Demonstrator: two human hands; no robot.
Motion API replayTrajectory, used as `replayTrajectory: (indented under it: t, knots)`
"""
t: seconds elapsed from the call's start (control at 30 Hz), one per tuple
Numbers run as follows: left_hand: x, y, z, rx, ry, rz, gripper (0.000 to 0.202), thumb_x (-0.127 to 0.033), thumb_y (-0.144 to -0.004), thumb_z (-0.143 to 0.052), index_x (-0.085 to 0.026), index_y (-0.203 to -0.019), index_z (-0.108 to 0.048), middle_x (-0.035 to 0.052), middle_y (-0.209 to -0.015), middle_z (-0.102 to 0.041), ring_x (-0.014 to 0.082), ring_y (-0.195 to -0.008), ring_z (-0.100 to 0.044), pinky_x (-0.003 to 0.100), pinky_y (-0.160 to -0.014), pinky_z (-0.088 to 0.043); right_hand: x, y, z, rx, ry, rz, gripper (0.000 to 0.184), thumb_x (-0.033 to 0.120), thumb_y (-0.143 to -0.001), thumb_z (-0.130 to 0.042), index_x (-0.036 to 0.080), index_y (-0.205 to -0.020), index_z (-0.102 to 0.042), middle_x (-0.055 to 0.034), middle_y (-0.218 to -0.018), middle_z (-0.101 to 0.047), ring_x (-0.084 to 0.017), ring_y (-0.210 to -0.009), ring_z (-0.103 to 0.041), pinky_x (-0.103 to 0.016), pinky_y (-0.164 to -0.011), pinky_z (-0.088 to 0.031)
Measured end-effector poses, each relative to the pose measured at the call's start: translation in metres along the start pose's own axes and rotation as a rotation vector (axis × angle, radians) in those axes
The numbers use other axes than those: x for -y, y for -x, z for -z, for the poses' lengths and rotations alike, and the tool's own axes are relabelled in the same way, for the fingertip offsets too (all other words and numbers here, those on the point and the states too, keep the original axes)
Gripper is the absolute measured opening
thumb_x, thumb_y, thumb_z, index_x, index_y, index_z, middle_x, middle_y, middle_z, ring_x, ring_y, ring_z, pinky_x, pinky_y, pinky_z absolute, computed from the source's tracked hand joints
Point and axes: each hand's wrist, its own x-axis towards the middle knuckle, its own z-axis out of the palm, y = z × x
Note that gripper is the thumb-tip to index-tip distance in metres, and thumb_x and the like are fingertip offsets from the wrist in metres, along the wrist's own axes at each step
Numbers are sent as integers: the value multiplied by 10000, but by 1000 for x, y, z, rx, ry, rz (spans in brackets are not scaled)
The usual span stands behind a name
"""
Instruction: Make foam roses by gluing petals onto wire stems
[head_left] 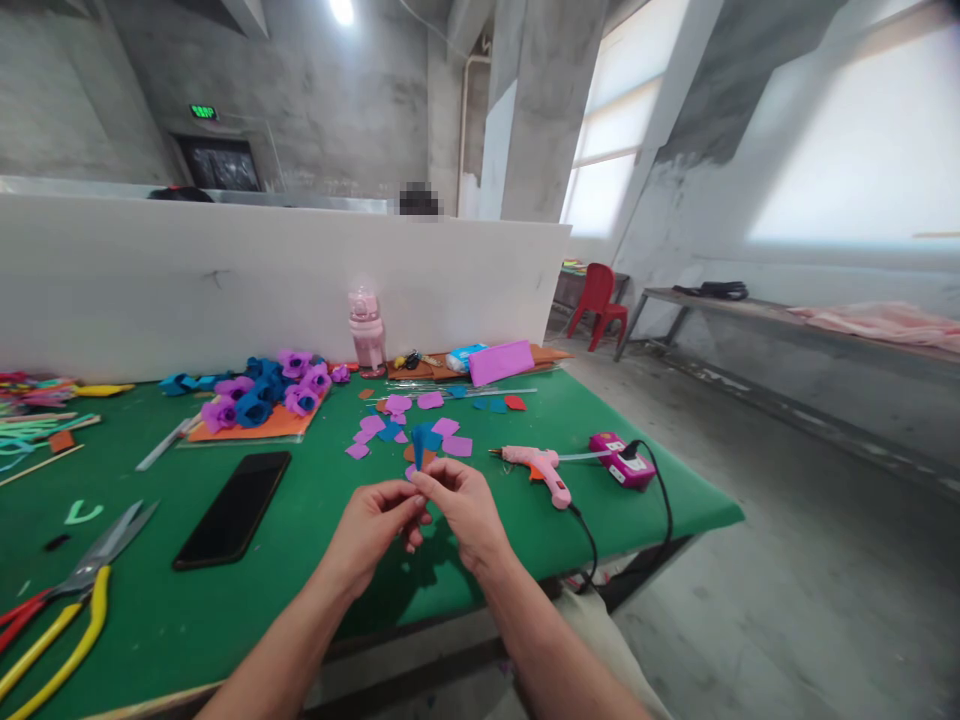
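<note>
A narrow, upright blue paper piece [418,448] rises from between my fingertips, above the near part of the table. My right hand [469,510] pinches its lower end between thumb and fingers. From the other side my left hand [379,520] closes on the same lower end, its fingertips touching those of the right; the exact grip there is partly hidden. Just beyond the hands lie several loose paper petals, among them a purple petal [457,446] and a red petal [514,402]. Right of them a pink hot glue gun [536,465] rests on its side.
The green table [300,620] holds a black phone [232,510], large scissors [94,575], purple and blue paper flowers [262,390] and a pink bottle [367,335]. A purple power box [622,460] with a cable sits near the right edge. A white panel [225,270] stands behind.
</note>
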Motion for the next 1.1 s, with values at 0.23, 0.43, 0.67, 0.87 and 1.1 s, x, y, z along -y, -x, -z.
replayTrajectory:
  t: [0.23,0.43,0.67,0.87,1.1]
  knots:
    - [3,-1,0,-31,30,-30,247,-372,-658,-678,-127,-658,-645,1,-562,-579,98,-460,-511,216,-455,-417,2,0,3,94,-41,-16,192,321,-644,-703,149,-673,-624,33,-559,-547,-72,-486,-462,-204,-491,-388]
    - [7,-2,-3,-81,69,-39,291,-407,-637,-692,-126,-697,-647,12,-608,-597,100,-476,-525,220,-458,-439,2,-1,6,76,-48,-26,269,314,-588,-741,149,-779,-647,7,-684,-620,-88,-549,-524,-216,-536,-423]
    - [7,-2,-8,-108,97,-29,291,-403,-616,-713,-123,-664,-649,12,-594,-609,98,-462,-528,218,-435,-444,5,1,2,39,-7,3,218,309,-618,-718,147,-752,-660,14,-631,-608,-85,-508,-498,-211,-490,-407]
    - [8,-2,-8,-92,109,-13,243,-352,-623,-715,-122,-661,-649,-3,-562,-597,96,-454,-524,214,-432,-429,6,1,4,48,-25,5,219,336,-648,-700,153,-765,-673,5,-656,-632,-91,-524,-507,-213,-492,-397]
    - [8,0,-12,-99,107,-10,214,-335,-626,-708,-132,-655,-645,-18,-527,-585,102,-448,-526,220,-437,-433,-1,-2,6,-92,234,154,234,378,-683,-660,153,-742,-686,-17,-670,-663,-147,-619,-583,-259,-606,-455]
